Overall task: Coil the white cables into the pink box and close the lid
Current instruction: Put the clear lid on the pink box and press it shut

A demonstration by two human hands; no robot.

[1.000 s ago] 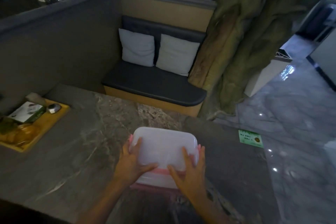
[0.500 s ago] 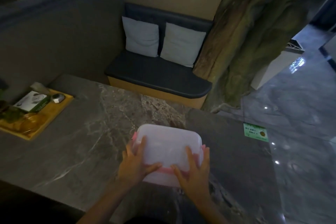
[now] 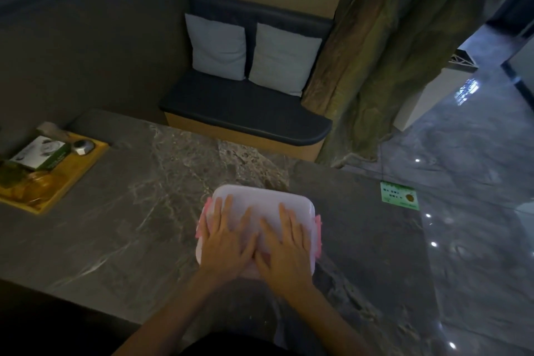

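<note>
The pink box [image 3: 318, 235] sits on the grey marble table [image 3: 138, 211], near its front edge, with the translucent white lid [image 3: 265, 201] lying flat on top. Pink clips stick out at its left and right sides. My left hand [image 3: 228, 235] lies palm down on the lid's left half, fingers spread. Flat beside it on the right half rests my right hand [image 3: 284, 244]. No white cables are visible; the lid hides the inside.
A yellow tray [image 3: 49, 179] with a small box and a metal object stands at the table's left. A green card [image 3: 400, 195] lies near the right edge. Beyond the table are a dark bench [image 3: 245, 113] with two cushions and a tree trunk.
Both hands moved from gripping the box's near edge to lying flat on top of the lid. The lid now sits level on the box.
</note>
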